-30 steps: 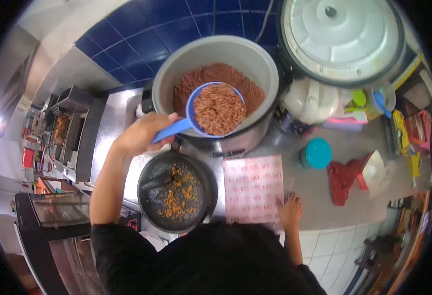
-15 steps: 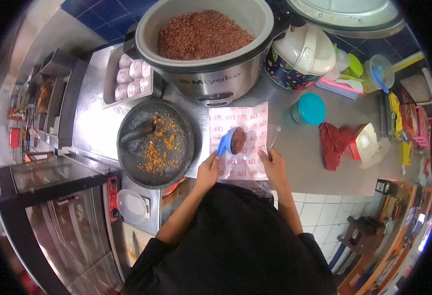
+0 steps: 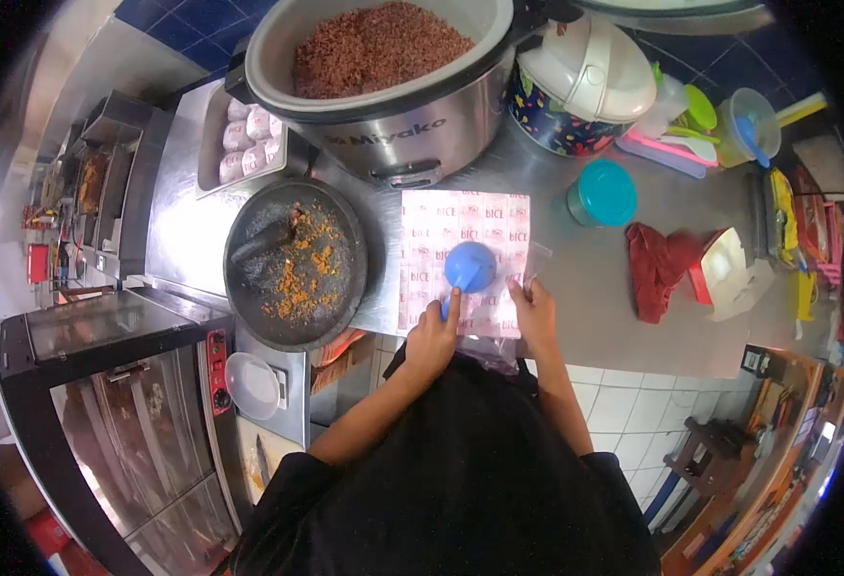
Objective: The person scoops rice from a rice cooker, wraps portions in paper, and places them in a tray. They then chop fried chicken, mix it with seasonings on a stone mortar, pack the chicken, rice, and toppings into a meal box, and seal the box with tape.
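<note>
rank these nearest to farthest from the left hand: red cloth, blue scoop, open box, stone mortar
1. Blue scoop, in the left hand
2. Stone mortar, to its left
3. Red cloth, right, past the right hand
4. Open box, farther right

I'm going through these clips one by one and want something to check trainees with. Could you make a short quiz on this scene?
1. True or false: the blue scoop is turned bottom-up over the printed paper.
2. What does the left hand hold? (a) a knife; (b) the scoop's handle; (c) the red cloth.
3. Fill in: the right hand is at the ____ edge of the paper, as the person sees it.

Key: 1 true; 2 b; 3 right.
</note>
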`<state>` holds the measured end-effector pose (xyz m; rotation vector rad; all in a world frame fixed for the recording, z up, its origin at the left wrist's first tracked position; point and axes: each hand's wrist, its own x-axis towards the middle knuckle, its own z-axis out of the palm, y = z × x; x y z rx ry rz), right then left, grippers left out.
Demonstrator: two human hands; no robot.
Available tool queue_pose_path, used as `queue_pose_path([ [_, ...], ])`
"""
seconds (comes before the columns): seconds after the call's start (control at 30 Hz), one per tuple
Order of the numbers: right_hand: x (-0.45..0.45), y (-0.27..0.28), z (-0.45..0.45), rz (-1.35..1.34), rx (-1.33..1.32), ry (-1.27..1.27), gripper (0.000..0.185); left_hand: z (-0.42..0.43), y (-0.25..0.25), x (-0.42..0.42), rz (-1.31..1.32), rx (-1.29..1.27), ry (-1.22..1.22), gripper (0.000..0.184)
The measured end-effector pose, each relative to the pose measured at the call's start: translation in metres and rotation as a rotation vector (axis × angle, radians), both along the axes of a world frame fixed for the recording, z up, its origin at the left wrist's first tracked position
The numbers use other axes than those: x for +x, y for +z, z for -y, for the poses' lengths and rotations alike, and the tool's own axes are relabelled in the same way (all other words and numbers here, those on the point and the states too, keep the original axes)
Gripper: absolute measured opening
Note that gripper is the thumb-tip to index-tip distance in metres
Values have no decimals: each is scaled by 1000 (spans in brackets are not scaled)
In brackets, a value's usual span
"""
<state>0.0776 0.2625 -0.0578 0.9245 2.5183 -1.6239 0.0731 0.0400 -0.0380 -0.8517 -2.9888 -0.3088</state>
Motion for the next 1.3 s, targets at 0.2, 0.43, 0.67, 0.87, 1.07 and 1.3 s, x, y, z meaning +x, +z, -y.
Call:
queue_pose_path([
  [0.2,8,-19,-5,9,35,-84,44,28,-10,-31,-165,-155,-180,67],
  [0.43,6,-34,-7,16,86,-77,43,13,-23,-6,-117,-111,-62,65],
  [0.67,9,-15,11,-84,184,-241,28,41,-17,-32,-97,78,-175,70],
  [0.87,38,12,40,-279,730,732,45,47,-5,-27,-3,277,-187,65],
  [1.07,34,12,54,-431,895,939,29,22,197,-125,-509,602,27,59],
  [1.3,32,26,52,-317,915,1114,32,4,315,-244,-716,438,104,40],
])
